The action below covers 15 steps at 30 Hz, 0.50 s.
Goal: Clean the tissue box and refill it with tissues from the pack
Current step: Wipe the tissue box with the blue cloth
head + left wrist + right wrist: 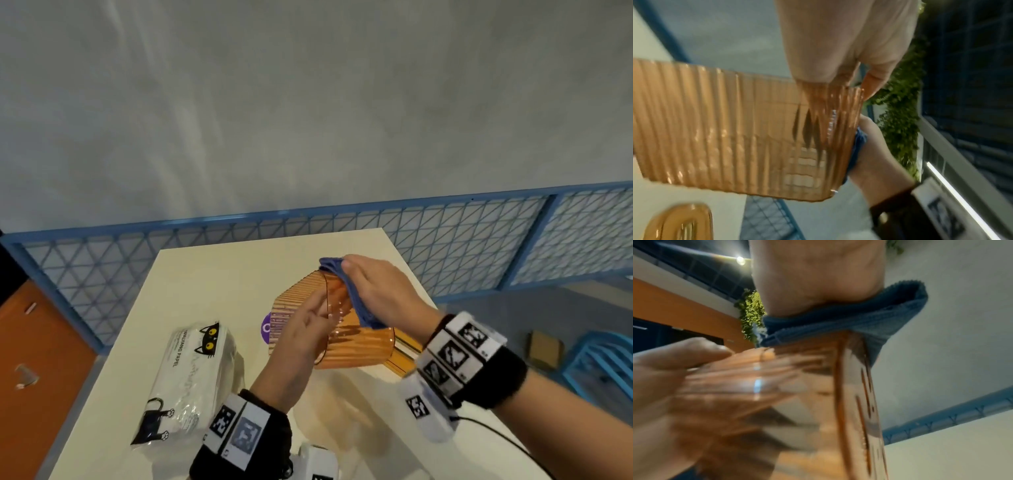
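A clear orange ribbed tissue box (356, 346) (735, 129) (807, 402) is held up over the table, empty and tipped on its side. My left hand (308, 329) (838, 48) (674, 369) grips one wall of it, fingers inside the box and thumb outside. My right hand (376, 287) (875, 154) (818, 272) holds a folded blue cloth (330, 265) (858, 142) (869, 318) against the box's far face. The tissue pack (191, 377), white with black cat prints, lies on the table to the left.
The box's orange lid (402, 359) (680, 222) lies on the cream table (222, 274) beneath my right wrist. A purple sticker (265, 327) shows behind the box. A blue mesh fence (479, 240) runs beyond the table. A blue chair (599, 363) stands at the right.
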Each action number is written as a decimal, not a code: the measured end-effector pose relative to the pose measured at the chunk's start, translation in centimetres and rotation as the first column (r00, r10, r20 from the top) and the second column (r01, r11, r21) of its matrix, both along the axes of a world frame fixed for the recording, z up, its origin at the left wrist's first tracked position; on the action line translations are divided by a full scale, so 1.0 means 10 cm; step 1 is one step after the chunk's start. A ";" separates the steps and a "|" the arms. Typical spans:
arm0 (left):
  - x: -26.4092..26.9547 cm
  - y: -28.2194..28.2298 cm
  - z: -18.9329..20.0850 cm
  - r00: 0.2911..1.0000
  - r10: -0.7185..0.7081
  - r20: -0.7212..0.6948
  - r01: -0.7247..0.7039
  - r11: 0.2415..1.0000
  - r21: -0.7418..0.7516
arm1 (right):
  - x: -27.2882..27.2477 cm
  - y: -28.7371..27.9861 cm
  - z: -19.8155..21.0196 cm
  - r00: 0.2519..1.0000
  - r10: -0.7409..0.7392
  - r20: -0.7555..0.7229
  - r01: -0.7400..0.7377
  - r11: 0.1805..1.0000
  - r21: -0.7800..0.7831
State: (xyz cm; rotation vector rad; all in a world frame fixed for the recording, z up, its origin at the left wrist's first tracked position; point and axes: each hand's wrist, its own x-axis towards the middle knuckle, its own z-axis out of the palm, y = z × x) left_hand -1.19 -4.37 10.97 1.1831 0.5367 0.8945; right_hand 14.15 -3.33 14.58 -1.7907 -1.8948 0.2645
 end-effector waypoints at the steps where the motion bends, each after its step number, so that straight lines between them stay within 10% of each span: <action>1: 0.00 0.01 -0.01 0.997 0.000 0.083 0.008 0.995 -0.102 | -0.03 -0.07 -0.07 0.999 0.012 0.039 -0.013 0.999 0.031; 7: 0.03 0.10 -0.24 0.955 0.230 0.189 -0.081 0.811 -0.580 | -0.28 -0.43 -0.40 0.907 0.137 0.399 -0.251 0.935 0.250; 15: -0.06 0.03 -0.33 0.992 0.123 0.009 -0.104 0.876 -0.470 | -0.32 -0.31 -0.31 0.884 0.290 0.367 -0.322 0.946 0.028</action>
